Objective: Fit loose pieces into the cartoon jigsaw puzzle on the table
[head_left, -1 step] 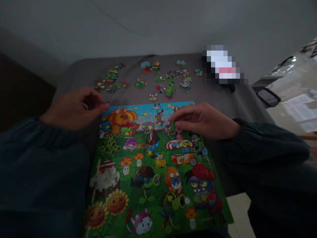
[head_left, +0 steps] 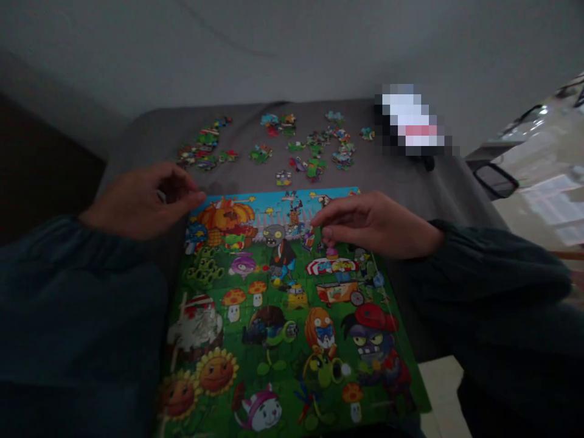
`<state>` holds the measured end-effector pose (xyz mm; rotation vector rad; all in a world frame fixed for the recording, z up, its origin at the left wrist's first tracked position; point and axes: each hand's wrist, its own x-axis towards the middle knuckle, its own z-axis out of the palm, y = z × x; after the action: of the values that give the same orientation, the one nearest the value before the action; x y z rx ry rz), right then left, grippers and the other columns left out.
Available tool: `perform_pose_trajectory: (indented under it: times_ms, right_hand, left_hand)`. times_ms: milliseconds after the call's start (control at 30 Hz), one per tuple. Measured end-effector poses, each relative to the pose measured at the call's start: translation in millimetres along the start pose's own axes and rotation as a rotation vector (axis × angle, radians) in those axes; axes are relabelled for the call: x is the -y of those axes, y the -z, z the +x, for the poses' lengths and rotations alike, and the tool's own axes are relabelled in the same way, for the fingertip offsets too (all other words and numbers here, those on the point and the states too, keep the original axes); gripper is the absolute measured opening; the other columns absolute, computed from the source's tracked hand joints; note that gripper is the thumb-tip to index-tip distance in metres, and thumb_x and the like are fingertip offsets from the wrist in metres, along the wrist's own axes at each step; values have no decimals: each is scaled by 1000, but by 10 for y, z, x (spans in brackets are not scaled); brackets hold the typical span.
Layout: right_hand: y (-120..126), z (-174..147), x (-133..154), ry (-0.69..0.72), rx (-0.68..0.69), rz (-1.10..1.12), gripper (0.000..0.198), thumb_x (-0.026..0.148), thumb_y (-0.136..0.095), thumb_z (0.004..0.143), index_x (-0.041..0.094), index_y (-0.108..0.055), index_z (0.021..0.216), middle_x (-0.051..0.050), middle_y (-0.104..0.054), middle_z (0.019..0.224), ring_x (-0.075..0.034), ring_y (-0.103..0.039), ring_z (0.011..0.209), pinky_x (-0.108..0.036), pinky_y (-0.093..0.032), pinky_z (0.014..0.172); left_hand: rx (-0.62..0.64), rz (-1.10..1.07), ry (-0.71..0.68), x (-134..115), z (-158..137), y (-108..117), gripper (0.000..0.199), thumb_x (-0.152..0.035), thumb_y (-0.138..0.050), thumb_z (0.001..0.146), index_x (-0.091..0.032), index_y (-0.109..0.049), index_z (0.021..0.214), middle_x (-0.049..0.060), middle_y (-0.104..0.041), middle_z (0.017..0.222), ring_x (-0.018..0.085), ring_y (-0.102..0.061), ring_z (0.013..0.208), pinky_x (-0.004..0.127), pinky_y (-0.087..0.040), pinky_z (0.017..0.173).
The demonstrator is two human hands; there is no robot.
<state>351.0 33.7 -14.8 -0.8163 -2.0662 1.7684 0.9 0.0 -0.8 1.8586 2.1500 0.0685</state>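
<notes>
Green puzzle (head_left: 283,316) lengthwise away from viewer, both hands (head_left: 141,204) (head_left: 374,224) loosely curled, empty.

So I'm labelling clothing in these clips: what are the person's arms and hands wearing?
Both arms wear long dark teal-blue sleeves, gathered at the cuffs. The left hand and right hand are bare: no gloves, and no rings or watch can be made out in the dim light.
</notes>
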Motion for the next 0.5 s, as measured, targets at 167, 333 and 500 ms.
perform_pose_trajectory:
  times_ms: [167, 333, 500]
  right_hand:
    - [-10, 1, -7, 36, -58, -75, 24, 24, -68, 88, 16, -72, 110, -3, -72, 89, -13, -69, 75, -27, -59, 69]
    - [237, -6, 24, 162, -273, -263, 25, 24, -69, 87, 13, -74, 109, -6, -73, 97, -14, -67, 85, -28, -56, 78]
    - [481, -17, -34, 181, -419, -365, 26, 24, -66, 88, 12, -75, 108, -6, -73, 96, -14, -65, 84, -29, -53, 76]
  left_hand:
    - [76, 32, -88, -12, 12, -38, 44, -51, -49, 87, -17, -61, 112, 0, -62, 88, 15, -56, 77, 28, -43, 73]
    - [90, 57, -85, -3, 46, -44, 51, -56, -47, 83, -19, -62, 114, 1, -66, 87, 16, -57, 77, 27, -42, 70]
    - [138, 115, -75, 80, 88, -86, 56, -61, -42, 84, -22, -61, 119, 0, -68, 89, 17, -60, 78, 25, -42, 68]
